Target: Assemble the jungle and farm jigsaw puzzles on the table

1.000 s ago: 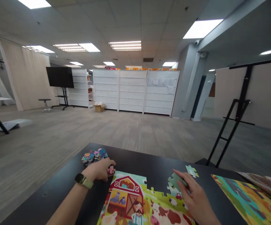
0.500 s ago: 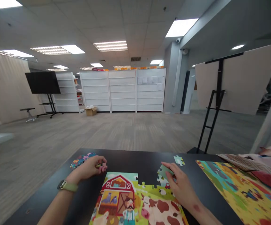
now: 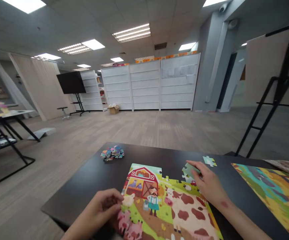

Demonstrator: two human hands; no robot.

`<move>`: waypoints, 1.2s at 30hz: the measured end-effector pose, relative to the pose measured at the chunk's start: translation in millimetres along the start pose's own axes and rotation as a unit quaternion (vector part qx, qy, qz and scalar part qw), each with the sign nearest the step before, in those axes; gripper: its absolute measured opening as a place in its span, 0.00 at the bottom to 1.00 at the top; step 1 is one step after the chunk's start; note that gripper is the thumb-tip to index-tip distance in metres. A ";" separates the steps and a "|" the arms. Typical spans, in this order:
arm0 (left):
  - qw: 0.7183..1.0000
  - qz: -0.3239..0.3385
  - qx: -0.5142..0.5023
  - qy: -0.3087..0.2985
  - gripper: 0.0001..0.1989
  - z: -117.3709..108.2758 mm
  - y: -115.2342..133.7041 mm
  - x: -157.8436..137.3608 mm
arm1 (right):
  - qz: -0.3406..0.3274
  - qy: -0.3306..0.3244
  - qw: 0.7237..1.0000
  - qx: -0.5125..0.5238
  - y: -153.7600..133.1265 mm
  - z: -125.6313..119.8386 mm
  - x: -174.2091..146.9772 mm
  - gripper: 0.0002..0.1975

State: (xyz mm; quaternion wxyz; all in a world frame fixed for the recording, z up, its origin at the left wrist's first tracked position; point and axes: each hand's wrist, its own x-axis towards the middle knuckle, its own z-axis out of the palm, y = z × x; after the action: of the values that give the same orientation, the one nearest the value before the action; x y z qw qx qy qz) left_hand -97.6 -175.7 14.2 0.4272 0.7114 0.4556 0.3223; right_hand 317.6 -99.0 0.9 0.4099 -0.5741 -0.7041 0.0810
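Observation:
A farm jigsaw puzzle (image 3: 156, 203) lies on the dark table, with a red barn, a farmer, a cow and pink pigs on it. Its top edge has a gap right of the barn. My left hand (image 3: 104, 208) is at the puzzle's left edge, fingers curled in and thumb near them; whatever they may hold is hidden. At the upper right of the puzzle, my right hand (image 3: 208, 181) pinches a grey-green puzzle piece (image 3: 190, 169) between thumb and fingers. Just beyond it lies a loose pale-blue and green piece (image 3: 209, 161).
A heap of colourful puzzle pieces (image 3: 112, 153) sits at the table's far left. On the right is another, yellow and teal puzzle picture (image 3: 271, 193), with patterned cloth (image 3: 286, 168) behind it. A black easel (image 3: 271, 100) stands beyond the table.
My left hand has come back from near the heap, where it held a pink puzzle piece, to the puzzle's left edge. My right hand keeps its piece. The view has turned left and down.

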 end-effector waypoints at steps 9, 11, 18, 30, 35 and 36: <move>0.964 0.108 0.202 0.131 0.06 24.7 -6.9 -12.4 | -0.015 0.016 1.000 -0.014 8.0 2.3 0.6 0.20; 0.955 0.146 0.218 0.136 0.09 28.1 -8.4 -19.4 | -0.017 0.030 0.999 -0.018 10.0 0.7 1.7 0.20; 0.879 0.263 0.373 0.141 0.18 40.3 -19.5 -49.8 | -0.005 0.055 0.998 -0.021 17.1 0.3 8.0 0.21; 0.901 0.146 0.377 0.157 0.10 56.6 -0.9 -65.2 | 0.022 0.080 0.996 -0.030 29.7 -5.9 10.2 0.22; 0.883 0.131 0.445 0.070 0.05 45.4 24.0 -55.6 | 0.023 0.072 0.997 -0.013 27.8 -5.9 11.4 0.21; 0.872 0.137 0.466 0.058 0.04 43.3 27.1 -52.8 | 0.022 0.067 0.997 -0.009 27.1 -5.8 11.4 0.21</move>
State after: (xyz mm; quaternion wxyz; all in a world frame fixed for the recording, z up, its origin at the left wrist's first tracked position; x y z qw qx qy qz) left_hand -70.7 -244.1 16.4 -0.0292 0.8631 0.4752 0.1685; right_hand 341.5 -82.3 -5.6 0.4491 -0.5974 -0.6629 0.0449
